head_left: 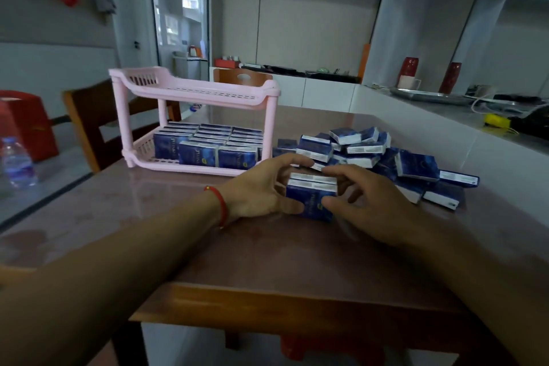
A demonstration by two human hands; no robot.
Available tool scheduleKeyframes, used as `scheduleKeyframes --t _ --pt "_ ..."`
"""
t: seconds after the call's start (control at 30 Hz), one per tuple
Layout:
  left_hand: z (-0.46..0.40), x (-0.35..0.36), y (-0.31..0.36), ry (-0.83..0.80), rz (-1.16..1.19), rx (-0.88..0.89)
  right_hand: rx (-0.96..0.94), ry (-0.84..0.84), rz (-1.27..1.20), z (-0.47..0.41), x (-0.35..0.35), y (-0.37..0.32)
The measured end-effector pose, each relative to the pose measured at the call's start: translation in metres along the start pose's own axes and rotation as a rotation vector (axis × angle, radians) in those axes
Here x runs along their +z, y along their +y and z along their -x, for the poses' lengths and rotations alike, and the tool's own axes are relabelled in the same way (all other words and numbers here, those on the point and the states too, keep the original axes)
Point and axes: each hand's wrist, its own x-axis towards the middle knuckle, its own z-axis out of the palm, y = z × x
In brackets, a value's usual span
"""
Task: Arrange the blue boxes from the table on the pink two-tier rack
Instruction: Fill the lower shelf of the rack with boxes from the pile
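Blue boxes (312,196), a small stack of them, are clamped between the left hand (261,187) and the right hand (356,202), thumbs on the near face and fingers curled over the far edges. The stack stands on the table (267,261), with the loose pile (386,157) just beyond the fingertips. Even pressure from both sides is advised (the stack could splay), before it is carried to the pink rack (193,92), whose upper tier is bare.
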Motion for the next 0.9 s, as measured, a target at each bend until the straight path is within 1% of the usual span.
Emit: scheduleKeyframes --t 0.13,0.23,0.33,0.37,0.4,0.47,0.5,0.53,0.57,0.6,0.67,0.73,0.9 --pt "0.020 -0.017 0.005 -0.003 -0.044 0.015 0.033 -0.045 -0.065 -0.011 0.008 -0.020" --pt "0.047 -0.036 0.006 0.054 -0.054 0.028 -0.021 -0.073 -0.073 -0.024 0.017 -0.045" --pt "0.073 -0.067 0.006 0.145 -0.134 0.066 -0.082 -0.035 -0.122 -0.043 0.030 -0.078" --pt "0.082 -0.080 0.004 0.217 -0.154 0.072 -0.089 -0.011 -0.137 -0.052 0.034 -0.088" --pt "0.090 -0.095 -0.001 0.336 -0.186 0.090 -0.089 0.013 -0.149 -0.061 0.039 -0.097" --pt "0.104 -0.123 -0.017 0.730 -0.349 0.097 -0.087 0.041 -0.162 -0.080 0.048 -0.113" --pt "0.108 -0.134 -0.026 0.932 -0.461 0.051 -0.086 0.043 -0.159 -0.090 0.052 -0.120" --pt "0.112 -0.143 -0.033 1.092 -0.535 -0.028 -0.089 0.040 -0.152 -0.099 0.058 -0.127" --pt "0.113 -0.149 -0.040 1.188 -0.528 -0.120 -0.098 0.031 -0.142 -0.109 0.064 -0.135" --pt "0.114 -0.152 -0.043 1.229 -0.478 -0.192 -0.109 0.019 -0.136 -0.117 0.071 -0.143" --pt "0.112 -0.155 -0.047 1.210 -0.399 -0.264 -0.116 0.007 -0.134 -0.134 0.086 -0.156" --pt "0.109 -0.157 -0.052 1.172 -0.374 -0.264 -0.114 0.032 -0.124 -0.149 0.102 -0.164" --pt "0.107 -0.162 -0.057 1.140 -0.283 -0.275 -0.094 0.111 -0.138 -0.181 0.131 -0.172"
